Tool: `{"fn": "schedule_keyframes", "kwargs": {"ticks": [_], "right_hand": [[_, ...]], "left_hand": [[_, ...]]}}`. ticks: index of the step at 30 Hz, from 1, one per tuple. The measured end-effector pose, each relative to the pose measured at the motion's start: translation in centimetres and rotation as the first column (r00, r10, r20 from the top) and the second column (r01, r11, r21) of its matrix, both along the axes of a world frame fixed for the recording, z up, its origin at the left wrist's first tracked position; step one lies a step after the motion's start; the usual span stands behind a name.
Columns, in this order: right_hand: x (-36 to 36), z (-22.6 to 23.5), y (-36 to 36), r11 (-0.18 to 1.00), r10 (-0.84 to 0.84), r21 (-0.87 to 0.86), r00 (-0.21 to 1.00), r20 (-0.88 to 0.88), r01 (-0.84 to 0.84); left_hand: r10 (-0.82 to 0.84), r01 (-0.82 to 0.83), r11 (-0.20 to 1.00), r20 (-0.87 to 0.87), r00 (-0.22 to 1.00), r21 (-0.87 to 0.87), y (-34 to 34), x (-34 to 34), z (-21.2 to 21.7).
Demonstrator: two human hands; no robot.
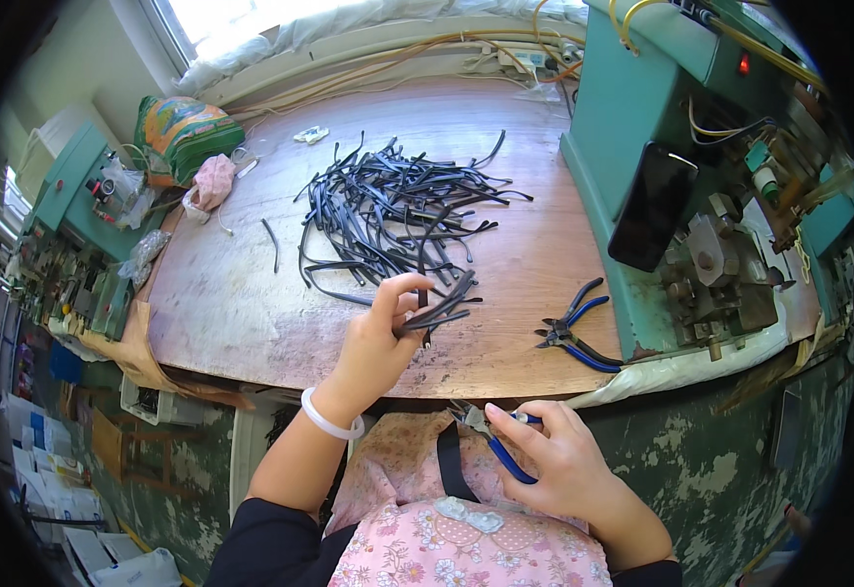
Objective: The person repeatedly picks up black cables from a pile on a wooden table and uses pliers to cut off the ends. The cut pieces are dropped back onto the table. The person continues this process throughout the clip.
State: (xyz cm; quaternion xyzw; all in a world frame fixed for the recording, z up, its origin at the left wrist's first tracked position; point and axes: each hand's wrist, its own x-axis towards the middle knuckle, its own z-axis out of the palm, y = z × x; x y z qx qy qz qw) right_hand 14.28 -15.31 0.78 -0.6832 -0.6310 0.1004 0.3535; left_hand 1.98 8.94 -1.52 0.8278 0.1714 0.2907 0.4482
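Observation:
My left hand (372, 344), with a white band at the wrist, is above the table's near edge. Its fingers pinch a few thin black eyeglass temples (446, 309) that fan out to the right. Just beyond lies a loose heap of similar dark temples (378, 210). My right hand (566, 462) is lower, in front of the edge and over my lap. It is wrapped round blue-handled cutting pliers (472, 419), whose jaws point up and left. The jaws are apart from the temples in my left hand.
A second pair of blue-handled pliers (556, 335) lies on the wooden table (534, 254). At right stands a green machine (593, 166) with a black phone (654, 205) against it. Another green machine (79, 201), a patterned bag (184, 132) and pink cloth (213, 181) are at left.

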Motion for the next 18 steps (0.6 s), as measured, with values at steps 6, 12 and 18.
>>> {"fn": "schedule_keyframes", "kwargs": {"ticks": [6, 12, 18], "right_hand": [[0.1, -0.2, 0.0, 0.999, -0.047, -0.007, 0.997, 0.056, 0.047], [-0.2, 0.1, 0.2, 0.998, -0.054, 0.018, 0.992, 0.115, 0.053], [-0.5, 1.9, 0.6, 0.998, 0.036, 0.043, 0.978, 0.204, -0.046]], "left_hand": [[-0.069, 0.104, 0.841, 0.085, 0.994, -0.531, -1.9, -1.1, 2.7], [-0.103, 0.34, 0.489, 0.334, 0.937, -0.803, -3.3, -1.7, 2.4], [-0.154, 0.24, 0.532, 0.186, 0.97, -0.812, -3.8, -2.0, 3.4]]}}
